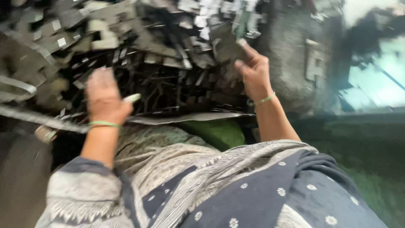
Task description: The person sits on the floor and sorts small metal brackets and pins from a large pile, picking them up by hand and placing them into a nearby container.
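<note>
From the head camera we look down on a heap of dark grey scrap strips (168,63), thin flat offcuts lying tangled ahead of our lap. We judge them light and stiff but springy, with edges that may cut, so each is best pinched by its flat faces near one end. Our right hand (253,69) pinches one grey strip (223,46) between thumb and fingers at the heap's upper right. Our left hand (103,95) is blurred; it seems curled around a pale small piece (133,98), though we cannot tell for certain.
</note>
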